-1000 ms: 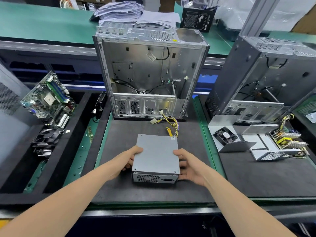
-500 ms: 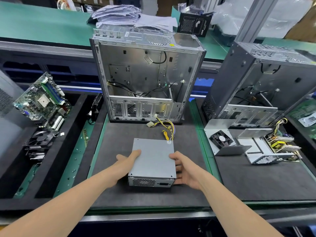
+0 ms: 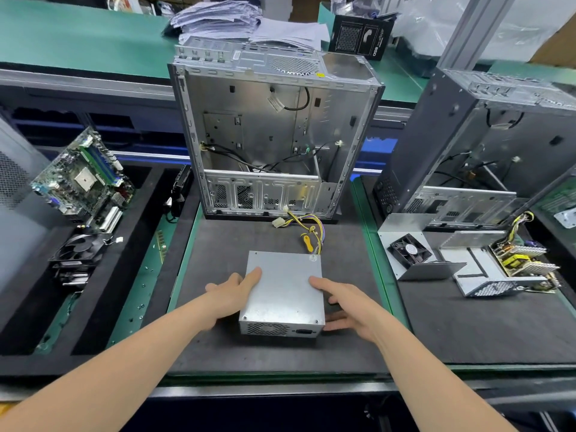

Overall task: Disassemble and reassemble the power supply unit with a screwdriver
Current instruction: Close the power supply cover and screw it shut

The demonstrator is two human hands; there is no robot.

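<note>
Flanking boxy PSU (image 3: 283,289): left hand (image 3: 230,296), right hand (image 3: 347,304)

Second computer case (image 3: 498,135) (far side) past the frame edge

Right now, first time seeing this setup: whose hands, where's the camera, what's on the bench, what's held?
There is no robot: these are a person's two bare hands, filmed by one wide-angle camera on their head that looks forward and down. The left hand and right hand flank a closed grey PSU on the dark mat, fingers straight and touching its edges. Its cables trail toward an open case behind. A yellow-handled tool, likely the screwdriver, lies untouched beside them. On the left are a motherboard and a fan. On the right are a second case and an opened PSU.
</note>
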